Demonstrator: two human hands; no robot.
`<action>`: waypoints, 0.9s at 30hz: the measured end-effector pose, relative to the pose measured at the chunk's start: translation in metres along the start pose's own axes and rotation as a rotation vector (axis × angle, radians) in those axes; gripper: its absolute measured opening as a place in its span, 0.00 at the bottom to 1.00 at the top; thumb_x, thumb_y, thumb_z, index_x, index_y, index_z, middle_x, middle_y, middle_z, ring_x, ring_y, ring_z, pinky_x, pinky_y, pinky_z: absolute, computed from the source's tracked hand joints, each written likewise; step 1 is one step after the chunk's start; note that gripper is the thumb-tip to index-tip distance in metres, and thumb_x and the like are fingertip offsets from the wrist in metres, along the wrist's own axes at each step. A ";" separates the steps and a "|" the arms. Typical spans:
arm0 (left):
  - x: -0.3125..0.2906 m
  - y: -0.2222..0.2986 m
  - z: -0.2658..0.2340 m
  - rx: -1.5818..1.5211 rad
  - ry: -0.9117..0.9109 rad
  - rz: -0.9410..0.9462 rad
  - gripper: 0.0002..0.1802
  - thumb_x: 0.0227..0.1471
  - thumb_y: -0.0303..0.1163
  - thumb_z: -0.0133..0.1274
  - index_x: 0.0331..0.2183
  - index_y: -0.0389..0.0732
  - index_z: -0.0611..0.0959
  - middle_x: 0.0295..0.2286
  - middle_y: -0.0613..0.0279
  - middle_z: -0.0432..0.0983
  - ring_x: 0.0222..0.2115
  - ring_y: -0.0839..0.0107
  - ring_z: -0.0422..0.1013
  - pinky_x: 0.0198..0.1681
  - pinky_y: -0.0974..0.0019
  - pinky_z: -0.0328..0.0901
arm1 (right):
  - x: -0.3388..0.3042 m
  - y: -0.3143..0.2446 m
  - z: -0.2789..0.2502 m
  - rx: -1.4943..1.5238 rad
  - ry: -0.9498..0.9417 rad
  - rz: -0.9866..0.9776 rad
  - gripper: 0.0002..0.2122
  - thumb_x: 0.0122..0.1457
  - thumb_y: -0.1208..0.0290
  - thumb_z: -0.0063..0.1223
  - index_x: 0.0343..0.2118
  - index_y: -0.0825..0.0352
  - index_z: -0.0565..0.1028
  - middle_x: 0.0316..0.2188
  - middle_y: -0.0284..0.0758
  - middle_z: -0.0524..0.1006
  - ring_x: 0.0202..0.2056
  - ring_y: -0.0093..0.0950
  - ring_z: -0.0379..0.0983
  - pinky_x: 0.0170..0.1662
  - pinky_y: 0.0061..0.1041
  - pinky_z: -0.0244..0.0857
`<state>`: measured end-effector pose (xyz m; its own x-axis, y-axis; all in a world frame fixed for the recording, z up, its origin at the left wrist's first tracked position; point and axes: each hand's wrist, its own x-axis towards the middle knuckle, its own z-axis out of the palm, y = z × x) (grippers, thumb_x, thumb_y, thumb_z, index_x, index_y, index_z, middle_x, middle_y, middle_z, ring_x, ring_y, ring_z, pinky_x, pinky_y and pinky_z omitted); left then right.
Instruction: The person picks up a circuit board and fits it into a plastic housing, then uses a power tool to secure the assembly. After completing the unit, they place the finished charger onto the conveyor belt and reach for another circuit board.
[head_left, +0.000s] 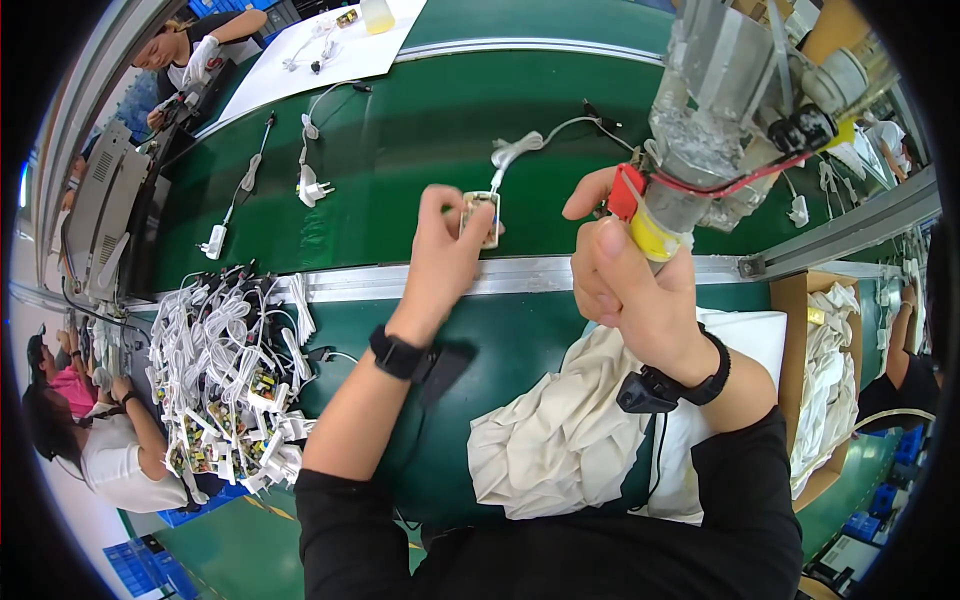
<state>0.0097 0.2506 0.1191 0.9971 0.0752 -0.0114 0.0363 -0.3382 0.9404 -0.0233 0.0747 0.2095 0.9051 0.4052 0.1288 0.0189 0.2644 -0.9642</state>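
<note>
My left hand [445, 240] pinches a small, open white charger housing [495, 215] over the green belt. A circuit board shows inside it, partly covered by my fingers. A white cable [518, 150] runs from its far end, bundled and ending in a dark connector. My right hand [635, 290] is raised on the right with fingers curled. In front of it hangs a tape-wrapped tool [690, 150] with a yellow band [655, 238] and a red piece [626, 192], overlapping my fingers. What the right fingers hold, if anything, is hidden.
White chargers with cables [312, 188] lie on the green belt [390, 150]. A heap of cabled circuit boards [230, 370] fills the left. Crumpled cream cloth [560, 430] lies before me, with a cardboard box [787, 300] at right. Co-workers stand around the line.
</note>
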 end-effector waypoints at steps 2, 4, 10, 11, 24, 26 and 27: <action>-0.023 -0.005 0.011 -0.650 0.022 -0.185 0.10 0.53 0.32 0.48 0.36 0.39 0.68 0.27 0.61 0.75 0.26 0.73 0.72 0.22 0.73 0.65 | -0.001 0.000 -0.001 -0.014 0.035 -0.030 0.16 0.61 0.59 0.41 0.40 0.68 0.60 0.11 0.24 0.56 0.12 0.12 0.49 0.15 0.14 0.43; -0.052 -0.008 0.020 -0.854 -0.161 -0.242 0.13 0.55 0.30 0.45 0.43 0.39 0.64 0.36 0.62 0.72 0.33 0.75 0.71 0.26 0.76 0.67 | -0.001 -0.002 -0.002 -0.024 0.043 -0.038 0.16 0.61 0.58 0.41 0.40 0.68 0.60 0.11 0.24 0.56 0.12 0.12 0.49 0.14 0.14 0.43; -0.090 -0.013 0.052 -1.011 -0.620 -0.465 0.20 0.56 0.27 0.42 0.50 0.40 0.60 0.42 0.59 0.69 0.41 0.72 0.69 0.40 0.67 0.70 | 0.006 -0.001 -0.001 -0.085 0.080 -0.058 0.17 0.60 0.56 0.42 0.38 0.67 0.62 0.11 0.23 0.56 0.11 0.11 0.48 0.14 0.13 0.42; -0.092 -0.013 0.054 -1.007 -0.680 -0.492 0.21 0.56 0.26 0.42 0.52 0.41 0.60 0.43 0.58 0.68 0.43 0.72 0.68 0.42 0.66 0.70 | 0.006 0.001 -0.001 -0.091 0.088 -0.048 0.17 0.60 0.56 0.42 0.38 0.67 0.62 0.11 0.23 0.56 0.11 0.11 0.48 0.14 0.13 0.42; -0.089 -0.011 0.054 -1.043 -0.707 -0.358 0.21 0.56 0.24 0.41 0.51 0.41 0.60 0.46 0.56 0.67 0.46 0.69 0.67 0.43 0.64 0.69 | 0.009 0.018 -0.010 -0.068 0.037 -0.086 0.17 0.61 0.55 0.41 0.39 0.67 0.59 0.10 0.24 0.57 0.11 0.11 0.48 0.14 0.13 0.43; -0.088 -0.010 0.054 -1.032 -0.728 -0.364 0.21 0.56 0.24 0.41 0.51 0.41 0.59 0.47 0.56 0.66 0.46 0.69 0.67 0.43 0.65 0.70 | 0.009 0.019 -0.013 -0.082 -0.011 -0.099 0.18 0.61 0.55 0.40 0.40 0.67 0.59 0.10 0.24 0.57 0.11 0.12 0.49 0.14 0.14 0.43; -0.088 -0.010 0.054 -1.027 -0.738 -0.367 0.21 0.56 0.23 0.41 0.52 0.41 0.59 0.47 0.56 0.66 0.46 0.69 0.67 0.42 0.65 0.70 | 0.009 0.018 -0.014 -0.082 -0.009 -0.099 0.18 0.61 0.55 0.40 0.40 0.67 0.59 0.10 0.24 0.57 0.11 0.12 0.49 0.14 0.14 0.43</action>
<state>-0.0745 0.1966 0.0927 0.7537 -0.6281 -0.1937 0.5703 0.4784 0.6678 -0.0092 0.0711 0.1897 0.8934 0.3886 0.2255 0.1424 0.2312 -0.9624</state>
